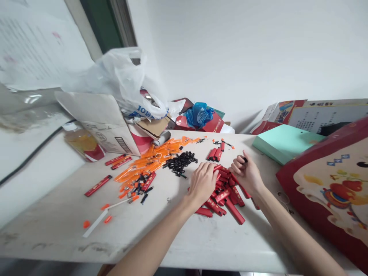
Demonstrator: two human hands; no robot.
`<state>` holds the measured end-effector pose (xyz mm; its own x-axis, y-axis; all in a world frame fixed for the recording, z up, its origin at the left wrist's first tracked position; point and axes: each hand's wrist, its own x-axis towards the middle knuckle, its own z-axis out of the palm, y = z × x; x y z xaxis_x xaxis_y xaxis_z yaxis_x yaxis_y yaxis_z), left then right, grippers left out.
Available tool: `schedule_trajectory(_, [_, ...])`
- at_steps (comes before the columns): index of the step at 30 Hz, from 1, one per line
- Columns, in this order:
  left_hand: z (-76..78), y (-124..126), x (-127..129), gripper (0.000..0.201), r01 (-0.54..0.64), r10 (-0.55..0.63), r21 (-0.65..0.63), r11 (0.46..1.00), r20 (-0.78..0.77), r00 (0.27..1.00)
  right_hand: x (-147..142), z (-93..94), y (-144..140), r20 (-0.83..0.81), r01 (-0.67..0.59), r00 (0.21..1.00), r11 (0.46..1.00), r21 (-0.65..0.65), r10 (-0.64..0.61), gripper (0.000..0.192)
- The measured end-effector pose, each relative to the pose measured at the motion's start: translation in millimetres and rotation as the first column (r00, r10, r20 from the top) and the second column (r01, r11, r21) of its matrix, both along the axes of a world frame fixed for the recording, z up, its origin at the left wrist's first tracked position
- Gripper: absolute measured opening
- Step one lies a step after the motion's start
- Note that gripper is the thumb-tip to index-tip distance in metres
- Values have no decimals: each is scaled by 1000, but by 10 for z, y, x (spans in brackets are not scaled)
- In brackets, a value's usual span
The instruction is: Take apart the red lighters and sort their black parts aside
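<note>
Sorting or fitting small parts seems in hand: over the near red pile (222,196) on the worktop (172,237), the left hand (202,182) grips a red casing (217,167); the right hand (249,173) has its fingers curled round a small black piece (245,159). Next probably calls for steady pinching.

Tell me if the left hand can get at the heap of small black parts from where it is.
Likely yes: the black heap lies close to the left of the left hand, with nothing but bare tabletop apparently between them.
</note>
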<state>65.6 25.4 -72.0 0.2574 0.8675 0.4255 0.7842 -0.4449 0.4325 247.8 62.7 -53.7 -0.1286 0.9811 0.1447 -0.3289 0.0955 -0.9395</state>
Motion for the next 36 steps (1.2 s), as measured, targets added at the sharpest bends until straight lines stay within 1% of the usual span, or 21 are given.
schedule_trajectory(1, [-27,11,2,24,2,-2,5,1000,-14,1000,-5,55,39,143,-17,990,997,74,7,52])
schedule_trajectory(2, [-54,21,3,24,1,-1,4,1000,-26,1000,-19,119,87,307,-67,951,987,146,19,53])
schedule_trajectory(3, [-79,32,4,24,-3,3,-1,1000,-34,999,-44,189,145,470,-143,882,969,203,32,54])
schedule_trajectory(4, [-102,42,3,23,-8,8,-3,1000,-37,999,-83,261,214,597,-225,801,946,232,45,55])
schedule_trajectory(5, [-122,52,2,23,-13,13,-5,1000,-37,999,-141,329,291,677,-295,734,925,238,60,57])
schedule_trajectory(7, [-156,69,-2,24,-21,20,-8,1000,-32,999,-324,428,464,778,-398,624,887,234,75,55])
schedule_trajectory(9, [-181,82,-7,25,-23,23,-13,1000,-26,999,-590,456,639,862,-467,505,855,225,49,52])
schedule_trajectory(12, [-204,91,-13,29,-21,21,-17,1000,-18,1000,-1065,374,850,945,-517,327,835,189,-12,43])
schedule_trajectory(14, [-216,90,-21,36,-16,16,-13,1000,-17,1000,-1357,283,934,975,-547,221,823,152,-34,28])
schedule_trajectory(15, [-223,89,-28,40,-11,11,-11,1000,-9,1000,-1478,240,960,983,-559,179,818,137,-43,22])
schedule_trajectory(17, [-238,90,-48,53,6,-6,-11,1000,32,999,-1663,172,994,991,-575,120,809,119,-60,25])
schedule_trajectory(19, [-253,96,-70,62,24,-22,-21,999,88,996,-1774,133,1018,994,-590,84,800,109,-74,29])
schedule_trajectory(22, [-266,106,-90,63,27,-20,-51,998,133,991,-1849,113,1060,994,-609,60,786,106,-88,31])
schedule_trajectory(24, [-268,107,-87,61,10,-3,-61,998,121,993,-1860,114,1087,993,-610,69,783,121,-100,31])
schedule_trajectory(27, [-258,95,-66,52,-14,16,-56,998,50,999,-1788,132,1137,984,-583,118,793,177,-132,30])
schedule_trajectory(29, [-238,82,-53,39,-26,27,-56,998,18,999,-1646,159,1194,972,-539,164,810,232,-170,29])
schedule_trajectory(32, [-191,67,-46,29,-41,42,-57,998,14,999,-1268,202,1331,950,-437,209,846,304,-234,29])
schedule_trajectory(34, [-159,58,-49,28,-47,48,-56,997,15,999,-947,204,1430,946,-373,199,874,313,-254,26])
schedule_trajectory(36, [-137,48,-52,27,-48,49,-56,997,17,999,-626,164,1502,949,-300,170,904,305,-265,26])
